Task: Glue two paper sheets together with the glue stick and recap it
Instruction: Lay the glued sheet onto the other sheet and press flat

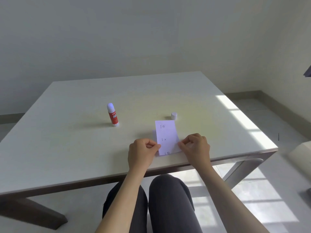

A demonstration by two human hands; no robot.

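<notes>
A small white paper sheet [166, 137] with printed marks is held near the table's front edge, its far end lifted. My left hand [143, 152] pinches its left edge and my right hand [196, 147] pinches its right edge. A second sheet [154, 133] lies underneath, only a sliver showing at the left. The red-and-white glue stick [113, 115] stands upright and uncapped, off to the left. Its white cap [174, 115] sits on the table just beyond the paper.
The white table [84, 140] has its front edge just below my hands. Sunlight patches fall on its right side. My knees in dark trousers [161, 199] are under the table. A pale object [301, 153] sits at the far right.
</notes>
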